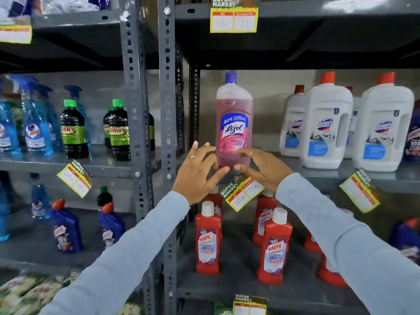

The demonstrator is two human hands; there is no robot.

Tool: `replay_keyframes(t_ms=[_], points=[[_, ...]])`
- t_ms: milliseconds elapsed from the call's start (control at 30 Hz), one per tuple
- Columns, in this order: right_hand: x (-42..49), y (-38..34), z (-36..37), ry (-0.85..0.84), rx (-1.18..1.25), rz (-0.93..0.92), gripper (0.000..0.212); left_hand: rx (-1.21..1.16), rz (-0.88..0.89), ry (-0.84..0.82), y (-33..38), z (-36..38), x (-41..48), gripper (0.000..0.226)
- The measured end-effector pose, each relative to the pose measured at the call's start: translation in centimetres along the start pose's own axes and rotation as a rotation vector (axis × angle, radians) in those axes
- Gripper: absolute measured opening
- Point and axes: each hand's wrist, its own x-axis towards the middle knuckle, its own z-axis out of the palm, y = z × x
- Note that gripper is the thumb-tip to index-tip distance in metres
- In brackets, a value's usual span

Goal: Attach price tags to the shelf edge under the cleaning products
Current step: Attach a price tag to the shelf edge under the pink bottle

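On the far left I see blue spray bottles (pixel 34 123) and dark green-capped bottles (pixel 73 130) on the grey shelf, with a yellow price tag (pixel 75 178) hanging tilted from that shelf's front edge. Moving right past the perforated uprights (pixel 168 110), my left hand (pixel 196 173) is raised at the shelf edge (pixel 318 176), fingers spread and loose, gripping nothing, its fingertips just beside the base of the pink Lizol bottle (pixel 234 123). That bottle stands upright on the shelf between both hands. Right below it, the price tag I'm working on (pixel 242 193) hangs tilted from the shelf edge. My right hand (pixel 264 167) sits above it, fingers extended and relaxed; the tag's upper corner lies under them, but I cannot tell whether they touch it. Further right stand white Domex jugs (pixel 327 123), with another tilted tag (pixel 360 193) beneath them. Red Harpic bottles (pixel 208 239) fill the shelf below.
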Motion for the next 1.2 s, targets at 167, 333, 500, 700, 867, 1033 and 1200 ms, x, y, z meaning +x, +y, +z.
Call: replay_keyframes(t_ms=[167,333,500,700,867,1033,1200], points=[[-0.3,0.2,2.4,-0.048,0.191,0.087,0.047,-0.039,-0.011,-0.253,-1.8,1.7,-1.6,0.039],[0.0,0.7,1.9,0.001,0.312,0.108,0.027,-0.159,-0.142,-0.19,-1.2,2.0,-1.4,0.031],[-0.4,1.1,2.3,0.075,0.313,0.114,0.017,-0.133,-0.152,-0.192,-1.2,2.7,-1.5,0.029],[0.1,1.6,2.5,0.125,0.283,0.122,0.011,-0.104,-0.159,-0.165,-1.2,3.2,-1.4,0.031],[0.3,1.7,2.3,0.13,0.269,0.137,0.009,-0.108,-0.168,-0.166,-1.4,3.7,-1.4,0.023],[0.8,1.5,1.9,0.086,0.208,0.183,0.013,-0.173,-0.199,-0.19,-1.3,3.4,-1.0,0.018],[0.8,1.0,1.6,0.042,0.149,0.193,0.009,-0.265,-0.221,-0.235,-1.4,2.9,-0.7,0.013]])
